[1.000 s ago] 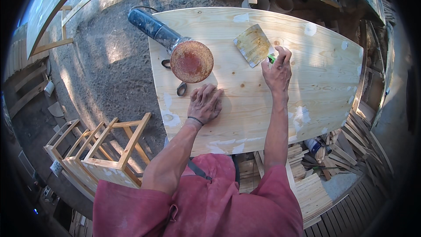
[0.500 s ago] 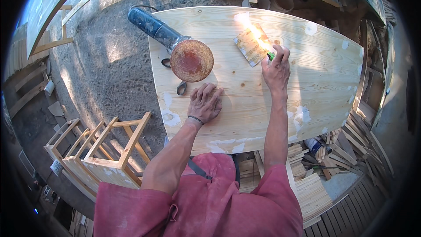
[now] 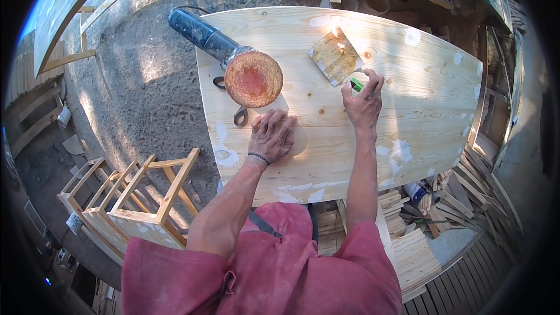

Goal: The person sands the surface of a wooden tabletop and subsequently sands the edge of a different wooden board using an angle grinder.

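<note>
A pale wooden panel [image 3: 326, 157] with white filler patches lies in front of me. My left hand [image 3: 272, 134] rests on it, palm down with fingers lying apart, just below the sanding disc [image 3: 254, 79] of a blue angle grinder [image 3: 204, 36]. Two dark loops [image 3: 240, 117], which look like scissor handles, stick out beside the disc. Closed around a small green-handled putty knife [image 3: 356, 84] is my right hand [image 3: 364, 102]; its thin blade is only partly visible. Just beyond that hand, a square board [image 3: 336, 57] smeared with yellow-brown paste lies tilted on the panel.
Wooden frames with legs [image 3: 146, 198] stand on the ground at the left. Thin wood strips [image 3: 411, 256] are stacked at the lower right, with scrap wood [image 3: 461, 195] next to them. Beyond the far edge are timber pieces and a bucket [image 3: 373, 2].
My right hand has drawn slightly back toward me and left, away from the square board. Bright glare over the board and knife has faded. My left hand stays on the panel.
</note>
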`<act>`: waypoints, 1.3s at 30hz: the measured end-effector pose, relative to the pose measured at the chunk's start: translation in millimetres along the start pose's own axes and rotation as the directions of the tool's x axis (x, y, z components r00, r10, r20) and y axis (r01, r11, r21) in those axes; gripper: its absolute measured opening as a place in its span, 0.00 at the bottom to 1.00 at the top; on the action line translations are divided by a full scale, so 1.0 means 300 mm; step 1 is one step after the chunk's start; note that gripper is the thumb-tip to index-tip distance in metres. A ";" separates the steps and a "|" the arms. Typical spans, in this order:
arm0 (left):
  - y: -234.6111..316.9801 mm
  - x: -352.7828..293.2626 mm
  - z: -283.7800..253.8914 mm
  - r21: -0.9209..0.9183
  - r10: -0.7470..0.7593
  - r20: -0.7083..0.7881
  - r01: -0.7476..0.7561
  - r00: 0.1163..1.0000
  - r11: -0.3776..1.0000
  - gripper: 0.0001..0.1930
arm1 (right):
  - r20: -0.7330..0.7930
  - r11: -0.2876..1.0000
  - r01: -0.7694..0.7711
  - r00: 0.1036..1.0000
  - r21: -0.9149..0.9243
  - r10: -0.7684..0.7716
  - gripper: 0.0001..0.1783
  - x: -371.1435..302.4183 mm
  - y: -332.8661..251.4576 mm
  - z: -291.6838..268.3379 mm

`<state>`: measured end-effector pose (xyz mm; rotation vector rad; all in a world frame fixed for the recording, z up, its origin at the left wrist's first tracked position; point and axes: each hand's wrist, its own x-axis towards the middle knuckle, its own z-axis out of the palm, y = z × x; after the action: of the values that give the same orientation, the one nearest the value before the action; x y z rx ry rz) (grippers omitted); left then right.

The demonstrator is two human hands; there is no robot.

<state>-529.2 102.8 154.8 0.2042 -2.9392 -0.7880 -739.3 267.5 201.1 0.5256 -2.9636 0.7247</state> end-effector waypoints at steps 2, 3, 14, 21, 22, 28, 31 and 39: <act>0.000 -0.001 0.001 0.000 0.000 0.002 0.000 1.000 1.000 0.25 | 0.002 0.999 0.038 0.999 0.020 -0.038 0.32 0.004 -0.001 0.006; 0.001 0.001 -0.001 0.000 0.001 0.000 -0.001 1.000 1.000 0.26 | 0.002 0.998 0.057 0.998 0.031 -0.057 0.32 0.007 -0.002 0.010; -0.004 -0.008 0.004 -0.002 -0.003 0.009 0.003 1.000 1.000 0.27 | -0.044 0.994 0.099 0.994 -0.034 -0.101 0.31 0.018 0.014 0.044; -0.006 -0.005 0.003 -0.017 0.003 0.012 -0.002 1.000 1.000 0.27 | -0.058 0.994 0.084 0.994 -0.070 -0.089 0.30 0.021 0.015 0.047; -0.006 -0.004 0.002 -0.024 0.005 0.011 -0.004 1.000 1.000 0.27 | -0.066 0.995 0.081 0.994 -0.056 -0.084 0.30 0.021 0.010 0.045; -0.013 -0.011 0.008 -0.068 -0.001 0.045 0.004 0.999 0.998 0.28 | -0.065 0.998 -0.048 0.997 0.037 0.050 0.32 -0.010 -0.074 -0.013; -0.015 -0.011 0.018 -0.044 0.016 0.006 -0.016 1.000 0.999 0.30 | -0.138 0.997 0.006 0.990 0.076 0.005 0.35 -0.059 -0.151 -0.040; -0.025 -0.029 0.026 0.003 -0.020 0.100 0.020 0.995 1.000 0.33 | -0.175 0.901 0.349 0.934 0.258 -0.312 0.33 -0.118 -0.456 -0.071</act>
<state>-520.7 101.7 143.8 0.2005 -3.0359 -0.8208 -660.7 174.4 275.7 0.9340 -2.5637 1.1013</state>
